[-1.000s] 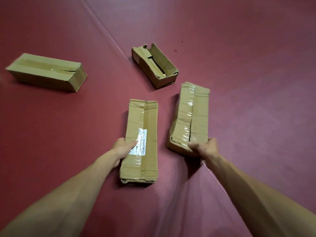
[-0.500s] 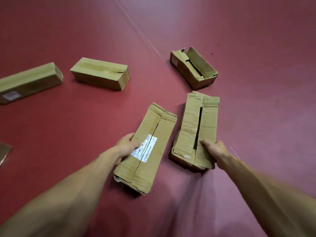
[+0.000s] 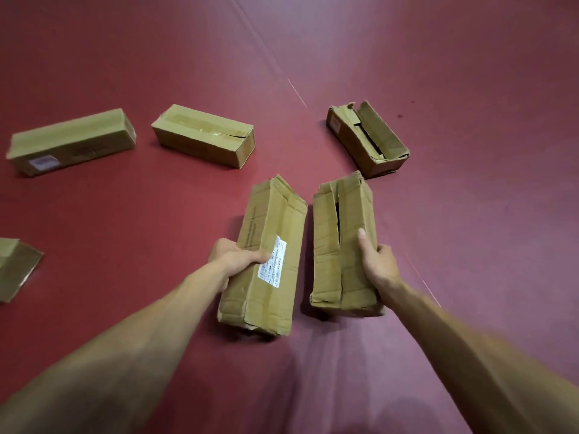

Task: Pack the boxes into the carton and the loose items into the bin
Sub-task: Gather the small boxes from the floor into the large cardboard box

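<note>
Boxes, two, side by side with a gap between. Labelled box (image 3: pixel 275 220): left hand (image 3: pixel 233 256) grips its left edge, thumb on top, fingers curled underneath. Split-top box (image 3: pixel 354 208): right hand (image 3: pixel 376 264) clasps its right edge, thumb on top. Beyond the fingers, an open-flapped box (image 3: pixel 366 142). Far left, a taped box (image 3: pixel 203 134) and a long box (image 3: pixel 72 142) lie on the red mat (image 3: pixel 470 214).

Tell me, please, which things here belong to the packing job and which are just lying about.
Job: labelled box in left hand; split-top box in right hand; open box; taped box; far-left box; cut-off cardboard at the left edge, probably another box.
Lying about: only the red floor covering; neither carton nor bin shows.
</note>
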